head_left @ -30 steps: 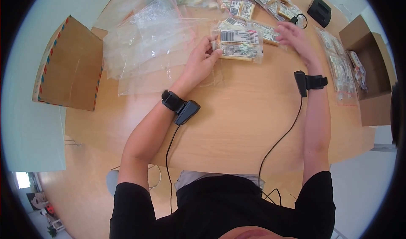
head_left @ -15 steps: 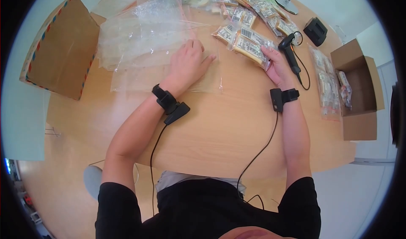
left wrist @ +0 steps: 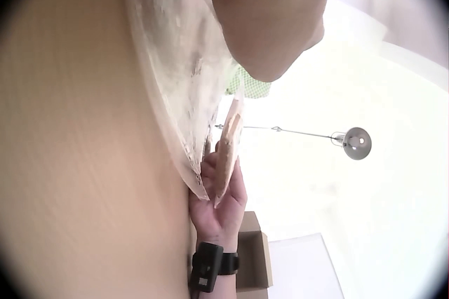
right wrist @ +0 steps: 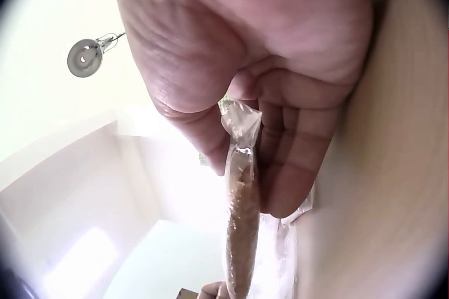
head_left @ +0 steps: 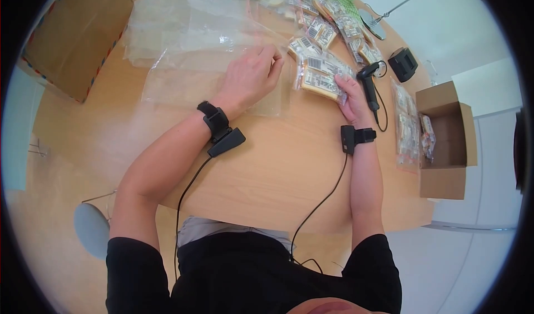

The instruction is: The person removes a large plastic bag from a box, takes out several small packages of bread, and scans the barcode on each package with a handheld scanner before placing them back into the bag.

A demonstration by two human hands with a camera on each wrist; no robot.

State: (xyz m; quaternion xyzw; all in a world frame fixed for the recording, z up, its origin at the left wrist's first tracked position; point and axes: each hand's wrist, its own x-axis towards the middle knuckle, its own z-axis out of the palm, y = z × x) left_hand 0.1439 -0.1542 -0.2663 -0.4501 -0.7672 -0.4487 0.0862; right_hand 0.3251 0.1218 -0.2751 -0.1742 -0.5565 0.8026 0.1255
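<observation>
My right hand (head_left: pixel 354 100) holds a flat clear-wrapped food packet (head_left: pixel 322 81), its printed labels facing up and its contents tan. Thumb and fingers pinch the packet near its right end; in the right wrist view the crimped end of the wrapper (right wrist: pixel 242 122) lies between them. My left hand (head_left: pixel 247 77) is over the large clear plastic bags (head_left: pixel 183 80), knuckles up and fingers bent. Its fingertips are hidden, so I cannot tell whether they pinch a bag. Close behind the held packet lies another labelled packet (head_left: pixel 303 47) on the table.
Several labelled packets (head_left: pixel 350 30) are heaped at the back. A black barcode scanner (head_left: pixel 368 88) lies right of my right hand, near a black cradle (head_left: pixel 403 63). Filled clear bags (head_left: pixel 407 127) lie beside an open cardboard box (head_left: pixel 445 183). A striped-edge brown box (head_left: pixel 72 41) stands left.
The packet has passed from my left hand to my right. My left hand has moved onto the clear bags, and its fingers have bent. The head view has shifted and turned.
</observation>
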